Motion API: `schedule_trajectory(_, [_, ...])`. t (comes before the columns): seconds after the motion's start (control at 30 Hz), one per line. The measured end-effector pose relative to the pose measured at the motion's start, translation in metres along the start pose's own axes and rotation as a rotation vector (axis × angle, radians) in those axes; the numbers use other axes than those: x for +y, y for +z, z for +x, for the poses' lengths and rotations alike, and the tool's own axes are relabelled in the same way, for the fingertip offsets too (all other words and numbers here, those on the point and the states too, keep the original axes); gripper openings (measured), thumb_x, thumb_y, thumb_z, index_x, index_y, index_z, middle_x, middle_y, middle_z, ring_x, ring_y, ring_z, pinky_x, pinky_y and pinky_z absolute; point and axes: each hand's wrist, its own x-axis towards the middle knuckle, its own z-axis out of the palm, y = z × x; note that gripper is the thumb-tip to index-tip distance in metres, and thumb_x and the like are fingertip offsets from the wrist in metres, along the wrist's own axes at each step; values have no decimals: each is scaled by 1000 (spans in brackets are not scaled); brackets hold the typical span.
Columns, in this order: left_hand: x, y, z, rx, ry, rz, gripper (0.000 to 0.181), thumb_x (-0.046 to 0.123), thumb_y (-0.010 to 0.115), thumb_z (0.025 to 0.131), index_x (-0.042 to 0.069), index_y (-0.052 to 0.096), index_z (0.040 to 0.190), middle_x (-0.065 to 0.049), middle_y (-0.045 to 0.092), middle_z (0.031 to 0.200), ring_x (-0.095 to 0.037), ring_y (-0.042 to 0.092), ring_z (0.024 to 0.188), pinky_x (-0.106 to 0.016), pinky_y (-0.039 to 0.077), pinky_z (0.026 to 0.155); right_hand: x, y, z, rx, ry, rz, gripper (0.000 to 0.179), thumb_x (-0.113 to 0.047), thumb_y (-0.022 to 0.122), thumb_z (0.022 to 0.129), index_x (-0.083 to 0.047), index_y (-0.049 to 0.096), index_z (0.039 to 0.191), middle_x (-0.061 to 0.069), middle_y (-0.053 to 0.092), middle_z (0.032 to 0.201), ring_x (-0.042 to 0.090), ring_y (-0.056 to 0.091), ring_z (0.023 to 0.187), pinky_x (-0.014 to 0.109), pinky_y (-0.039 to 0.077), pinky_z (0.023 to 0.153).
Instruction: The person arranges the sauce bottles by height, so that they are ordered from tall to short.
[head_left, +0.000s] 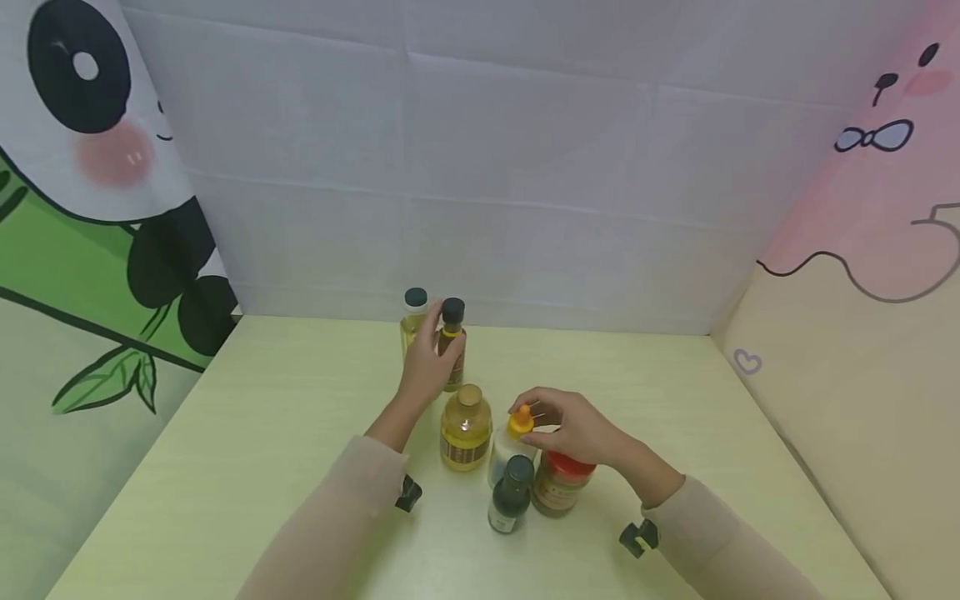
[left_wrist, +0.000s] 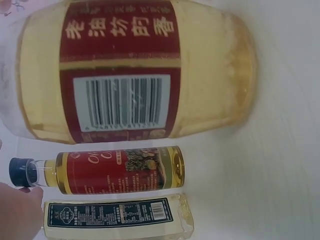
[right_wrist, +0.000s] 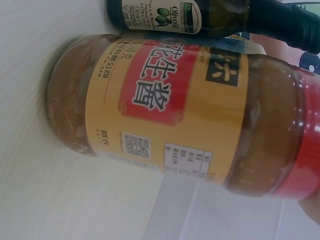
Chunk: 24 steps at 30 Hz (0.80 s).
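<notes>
At the back, my left hand (head_left: 430, 367) has its thumb and fingers round the upper part of an olive oil bottle (left_wrist: 120, 170) with a black cap and red label. Beside it stands a pale oil bottle (head_left: 411, 329) with a dark cap, partly behind my fingers. Nearer the front, my right hand (head_left: 573, 425) curls its fingers and thumb about the orange nozzle of a white squeeze bottle (head_left: 504, 454). Touching or very near that hand is a red-lidded peanut butter jar (right_wrist: 165, 110), partly under it. The squeeze bottle's lower part is hidden by other bottles.
A round-bodied bottle of yellow oil (head_left: 465, 429) stands between the hands. In front of the squeeze bottle is a small dark green olive oil bottle (head_left: 512, 500). A white cloth wall (head_left: 525, 167) rises at the table's (head_left: 300, 417) back edge, with printed side panels.
</notes>
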Motion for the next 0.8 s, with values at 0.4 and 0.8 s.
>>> schedule_trajectory(0.4, [6,-8,-19,13,24,-70,58,18,55,100,0,31,149,-17,33,153,-27,30,141,-37,29,111,-6,-1,-2,1,7,13,36,-4,75,85,-9,61,118,2,64,113,25,63,108,37,51,91])
schedule_trajectory(0.8, [4,-11,-37,4,19,-75,49,15,57,100,-3,40,141,-21,48,139,-33,47,126,-44,40,104,-13,0,-4,0,23,31,35,-4,75,85,-9,61,117,3,64,114,28,62,108,45,51,90])
